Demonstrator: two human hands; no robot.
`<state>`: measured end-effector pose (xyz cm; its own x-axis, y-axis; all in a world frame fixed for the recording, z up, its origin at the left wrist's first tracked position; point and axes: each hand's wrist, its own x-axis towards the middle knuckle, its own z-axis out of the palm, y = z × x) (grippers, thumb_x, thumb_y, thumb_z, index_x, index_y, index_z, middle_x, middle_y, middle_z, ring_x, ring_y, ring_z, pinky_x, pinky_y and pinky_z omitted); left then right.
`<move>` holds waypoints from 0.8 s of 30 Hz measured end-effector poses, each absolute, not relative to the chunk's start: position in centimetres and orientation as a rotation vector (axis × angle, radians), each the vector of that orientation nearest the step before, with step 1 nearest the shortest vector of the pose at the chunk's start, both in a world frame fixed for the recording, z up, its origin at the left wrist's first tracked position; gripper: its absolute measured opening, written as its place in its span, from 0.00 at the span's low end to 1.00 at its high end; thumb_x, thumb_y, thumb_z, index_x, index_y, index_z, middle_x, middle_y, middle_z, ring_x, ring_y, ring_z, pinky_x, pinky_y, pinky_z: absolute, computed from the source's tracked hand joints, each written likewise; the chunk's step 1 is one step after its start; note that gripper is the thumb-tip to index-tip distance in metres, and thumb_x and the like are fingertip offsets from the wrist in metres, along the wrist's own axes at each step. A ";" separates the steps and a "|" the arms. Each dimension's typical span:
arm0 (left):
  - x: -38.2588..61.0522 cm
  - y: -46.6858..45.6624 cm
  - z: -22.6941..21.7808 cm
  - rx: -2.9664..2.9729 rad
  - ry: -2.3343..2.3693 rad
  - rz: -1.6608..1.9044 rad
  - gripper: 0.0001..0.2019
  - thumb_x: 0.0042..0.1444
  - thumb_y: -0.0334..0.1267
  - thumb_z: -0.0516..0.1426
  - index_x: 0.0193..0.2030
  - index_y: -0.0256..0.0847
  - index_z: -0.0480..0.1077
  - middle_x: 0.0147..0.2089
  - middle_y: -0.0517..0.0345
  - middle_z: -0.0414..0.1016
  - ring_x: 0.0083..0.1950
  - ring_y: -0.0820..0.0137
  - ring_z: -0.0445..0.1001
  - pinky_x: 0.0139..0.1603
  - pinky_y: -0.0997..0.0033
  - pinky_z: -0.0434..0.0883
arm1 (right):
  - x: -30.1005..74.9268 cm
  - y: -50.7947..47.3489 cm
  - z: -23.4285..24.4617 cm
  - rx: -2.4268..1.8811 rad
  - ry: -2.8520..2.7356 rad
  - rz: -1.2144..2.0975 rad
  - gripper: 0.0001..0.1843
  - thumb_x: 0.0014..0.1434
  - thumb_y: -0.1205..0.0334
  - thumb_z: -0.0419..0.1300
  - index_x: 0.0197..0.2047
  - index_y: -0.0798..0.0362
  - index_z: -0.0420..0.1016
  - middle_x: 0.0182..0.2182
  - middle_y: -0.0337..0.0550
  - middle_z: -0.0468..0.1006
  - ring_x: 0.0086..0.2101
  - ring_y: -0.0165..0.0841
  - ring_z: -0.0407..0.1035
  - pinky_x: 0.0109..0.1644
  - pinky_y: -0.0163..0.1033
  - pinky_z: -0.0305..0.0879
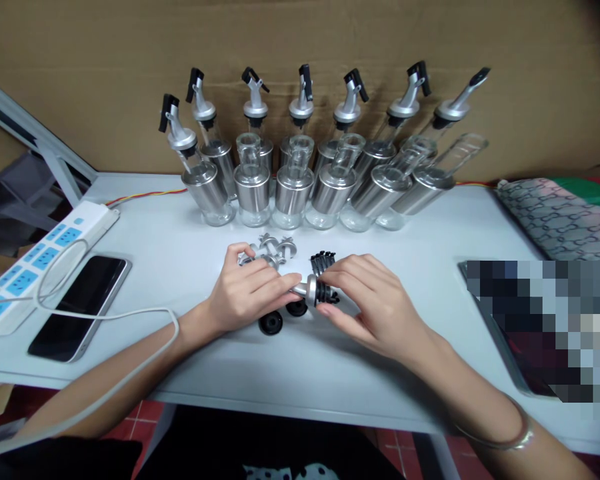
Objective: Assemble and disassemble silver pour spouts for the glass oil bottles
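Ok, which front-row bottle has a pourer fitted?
The leftmost front metal-sleeved glass bottle: a silver pourer tops it, while the other front-row bottles have bare glass necks.

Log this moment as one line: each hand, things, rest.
left hand: holds silver pourer | right hand: at its black stopper | things: silver pieces, black round pieces | rest: bottles, phone, power strip

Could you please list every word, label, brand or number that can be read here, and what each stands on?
No text can be read.
Power strip: no legible marking.
Phone: dark screen, no lettering visible.
Bottles: no legible label.
Held pour spout: any mark is too small to read.
Pixelated patch at right: obscured, unreadable.
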<state>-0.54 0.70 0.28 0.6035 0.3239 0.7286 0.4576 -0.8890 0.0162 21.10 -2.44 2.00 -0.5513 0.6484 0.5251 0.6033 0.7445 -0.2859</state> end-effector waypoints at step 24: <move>-0.7 0.9 1.4 -2.886 -0.751 -1.080 0.18 0.69 0.45 0.44 0.35 0.37 0.67 0.24 0.66 0.73 0.22 0.79 0.64 0.48 0.65 0.56 | 21.1 -2.3 1.8 -0.850 -2.256 0.170 0.06 0.62 0.61 0.55 0.37 0.54 0.69 0.27 0.44 0.74 0.30 0.32 0.65 0.35 0.39 0.62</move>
